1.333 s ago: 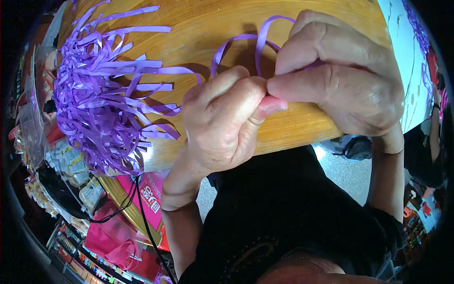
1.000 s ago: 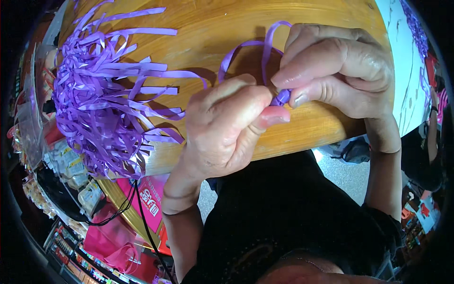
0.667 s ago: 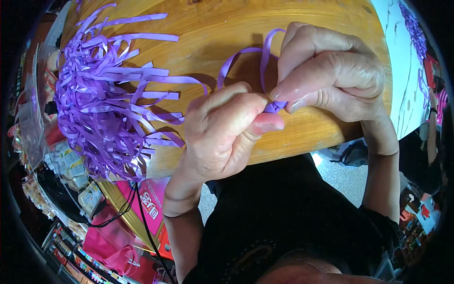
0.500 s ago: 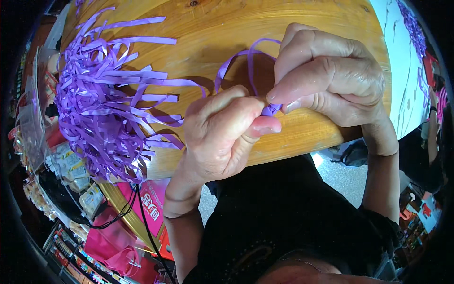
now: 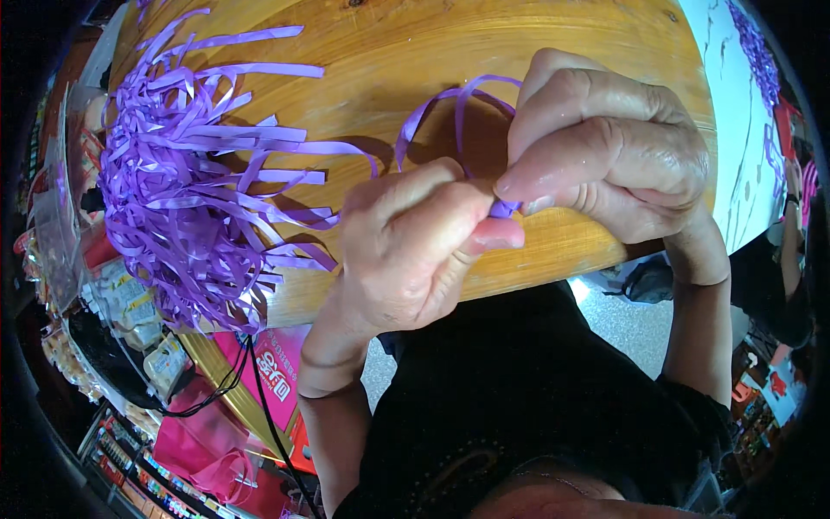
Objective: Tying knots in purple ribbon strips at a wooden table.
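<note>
I'm pinching a thin purple ribbon strip (image 5: 450, 108) between both hands over the wooden table (image 5: 415, 43). My left hand (image 5: 411, 251) and right hand (image 5: 605, 156) are meeting fingertip to fingertip, both clamped on one end of the strip, while the rest is looping up behind my fingers. A big pile of purple ribbon strips (image 5: 190, 190) is sitting off to my left.

Bare wooden table (image 5: 484, 35) beyond both hands is open; purple ribbon pile (image 5: 190, 190) blocks the left side.
</note>
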The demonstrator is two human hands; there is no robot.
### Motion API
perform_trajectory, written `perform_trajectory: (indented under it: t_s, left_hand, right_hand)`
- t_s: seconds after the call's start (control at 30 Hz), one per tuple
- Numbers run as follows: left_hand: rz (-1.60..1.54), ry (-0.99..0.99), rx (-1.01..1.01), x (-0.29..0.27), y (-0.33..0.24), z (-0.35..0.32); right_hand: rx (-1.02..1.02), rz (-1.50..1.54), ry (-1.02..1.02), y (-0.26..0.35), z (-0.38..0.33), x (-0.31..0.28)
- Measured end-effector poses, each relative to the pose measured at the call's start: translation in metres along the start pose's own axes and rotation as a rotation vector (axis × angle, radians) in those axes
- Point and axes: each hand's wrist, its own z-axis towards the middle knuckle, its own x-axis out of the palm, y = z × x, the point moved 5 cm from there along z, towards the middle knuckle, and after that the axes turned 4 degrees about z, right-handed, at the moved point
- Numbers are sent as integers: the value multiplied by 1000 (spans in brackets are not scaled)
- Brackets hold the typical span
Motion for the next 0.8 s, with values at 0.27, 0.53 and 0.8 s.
perform_trajectory:
  t_s: [0.27, 0.53, 0.8]
  left_hand:
    - [180, 41, 2, -3, -4, 0]
    - [177, 42, -11, -2, -4, 0]
    - [-16, 16, -102, 1, 4, 0]
  right_hand:
    - [-11, -98, -29, 1, -4, 4]
    - [9, -102, -70, 1, -6, 5]
    - [74, -36, 21, -4, -4, 5]
